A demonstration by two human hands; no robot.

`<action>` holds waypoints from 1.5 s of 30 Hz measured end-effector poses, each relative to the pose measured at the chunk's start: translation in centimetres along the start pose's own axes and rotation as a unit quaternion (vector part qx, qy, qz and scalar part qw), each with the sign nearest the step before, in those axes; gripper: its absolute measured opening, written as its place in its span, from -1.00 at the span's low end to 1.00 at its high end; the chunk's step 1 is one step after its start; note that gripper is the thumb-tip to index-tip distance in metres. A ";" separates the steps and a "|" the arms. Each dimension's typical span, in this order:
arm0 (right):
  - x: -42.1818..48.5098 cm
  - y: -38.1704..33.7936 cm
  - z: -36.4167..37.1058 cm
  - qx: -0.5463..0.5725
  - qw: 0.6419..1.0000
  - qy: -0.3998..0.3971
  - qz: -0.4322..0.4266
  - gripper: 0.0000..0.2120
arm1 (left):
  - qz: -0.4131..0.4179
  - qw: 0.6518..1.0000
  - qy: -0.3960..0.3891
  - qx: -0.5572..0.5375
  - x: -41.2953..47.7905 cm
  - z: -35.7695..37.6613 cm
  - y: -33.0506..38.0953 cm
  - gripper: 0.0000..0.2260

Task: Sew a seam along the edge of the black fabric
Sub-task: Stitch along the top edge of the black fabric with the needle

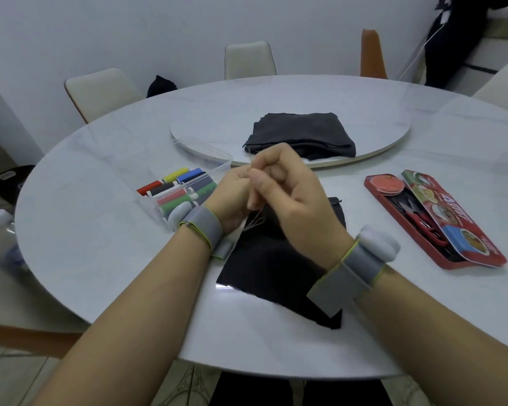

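Two bare forearms reach in from the bottom edge, each with a grey wristband, and meet over the middle of the white counter (100, 230). The black fabric (276, 268) lies flat on the counter directly under the wrists, one corner pointing back toward the person and its far edge hidden beneath the hands. The right hand (294, 191) is raised just above that far edge, its fingers curled in and its thumb pressed against them. Its grip is closed on a thin thread (255, 215), which runs down from the pinch to the cloth. The left hand (232, 197) sits against the right one, its fingertips tucked behind the right thumb, so I cannot tell whether its grip is closed on anything.

Just left of the hands stands a clear plastic box (185, 186) of coloured thread spools. To the right, well apart from the fabric, a red tin (440, 230) lies open with small scissors (420, 213) in it. Beyond the hands a round turntable (217, 127) carries a folded dark cloth (301, 136). Pale chairs stand at the far side of the counter against the wall
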State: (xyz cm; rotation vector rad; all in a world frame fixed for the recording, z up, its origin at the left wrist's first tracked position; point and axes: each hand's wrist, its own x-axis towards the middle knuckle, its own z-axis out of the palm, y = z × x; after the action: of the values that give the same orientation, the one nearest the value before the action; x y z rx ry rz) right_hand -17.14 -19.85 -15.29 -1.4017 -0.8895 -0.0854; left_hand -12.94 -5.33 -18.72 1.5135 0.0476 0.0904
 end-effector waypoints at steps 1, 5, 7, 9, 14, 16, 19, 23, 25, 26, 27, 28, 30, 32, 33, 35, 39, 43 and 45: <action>0.4 0.4 -0.9 -0.012 0.999 0.018 0.029 -0.94 | 0.015 1.000 -0.010 0.011 -0.3 0.2 0.2 -0.81; 1.6 1.6 -3.8 -0.004 0.983 0.129 0.133 -0.91 | 0.027 0.999 -0.030 -0.012 -0.7 0.7 0.6 -0.87; 1.9 1.9 -4.5 0.024 0.968 0.170 0.186 -0.90 | 0.016 1.000 -0.017 -0.008 -0.6 0.5 0.7 -0.88; 2.0 1.8 -4.8 0.085 0.950 0.177 0.244 -0.89 | 0.017 1.000 -0.012 -0.007 -0.5 0.3 0.8 -0.88; 1.4 0.6 -4.3 0.266 0.912 -0.016 0.313 -0.83 | 0.024 1.000 -0.016 -0.009 -0.6 0.3 0.5 -0.86; 1.1 0.2 -3.5 0.290 0.900 -0.095 0.310 -0.82 | 0.028 0.999 -0.020 -0.008 -0.6 0.3 0.5 -0.93; 0.5 -0.2 -2.2 0.326 0.877 -0.156 0.317 -0.84 | 0.018 1.000 -0.017 -0.016 -0.6 0.2 0.7 -0.97; -0.1 -0.3 -1.2 0.355 0.849 -0.207 0.333 -0.84 | 0.003 1.000 -0.027 0.004 -0.1 -0.2 0.3 -0.87; -0.5 -0.3 -0.9 0.374 0.831 -0.227 0.343 -0.83 | 0.000 1.000 -0.021 0.023 0.1 -0.3 0.3 -0.84; -0.7 -0.3 -0.7 0.381 0.824 -0.237 0.346 -0.83 | 0.001 0.999 -0.015 0.032 0.1 -0.3 0.4 -0.83; -0.8 -0.2 -0.5 0.387 0.818 -0.248 0.346 -0.83 | 0.001 0.999 -0.010 0.039 0.1 -0.2 0.5 -0.84; -0.9 -0.1 -0.3 0.390 0.816 -0.254 0.342 -0.83 | 0.003 0.999 -0.007 0.043 0.2 -0.2 0.5 -0.85; -0.9 -0.2 -0.1 0.386 0.831 -0.242 0.320 -0.84 | 0.000 0.999 -0.006 0.038 0.2 -0.3 0.5 -0.89; -0.5 -0.2 -0.3 0.361 0.869 -0.174 0.290 -0.85 | -0.008 1.000 -0.009 0.015 0.1 -0.3 0.3 -0.90; -0.2 -0.2 -0.6 0.337 0.894 -0.118 0.271 -0.85 | -0.006 1.000 -0.007 0.011 0.1 -0.2 0.3 -0.91; 0.5 0.2 -1.5 0.253 0.940 0.012 0.229 -0.87 | 0.004 1.000 0.003 0.017 -0.1 0.0 0.4 -0.94; 1.5 1.5 -3.7 0.060 0.953 0.168 0.245 -0.90 | 0.013 1.000 -0.015 -0.004 -0.5 0.1 0.8 -0.88; 1.9 2.0 -4.4 0.036 0.945 0.128 0.299 -0.88 | 0.024 0.999 -0.022 -0.015 -0.7 0.2 0.9 -0.90; 1.8 2.3 -4.3 0.018 0.949 0.084 0.302 -0.90 | 0.029 0.999 -0.022 -0.016 -0.8 0.1 1.0 -0.91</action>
State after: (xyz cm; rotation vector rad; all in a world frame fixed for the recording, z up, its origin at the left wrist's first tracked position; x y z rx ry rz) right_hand -12.59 -22.28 -15.68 -1.5530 -0.2927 0.2734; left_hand -13.73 -5.43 -17.77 1.4854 -0.0327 0.1043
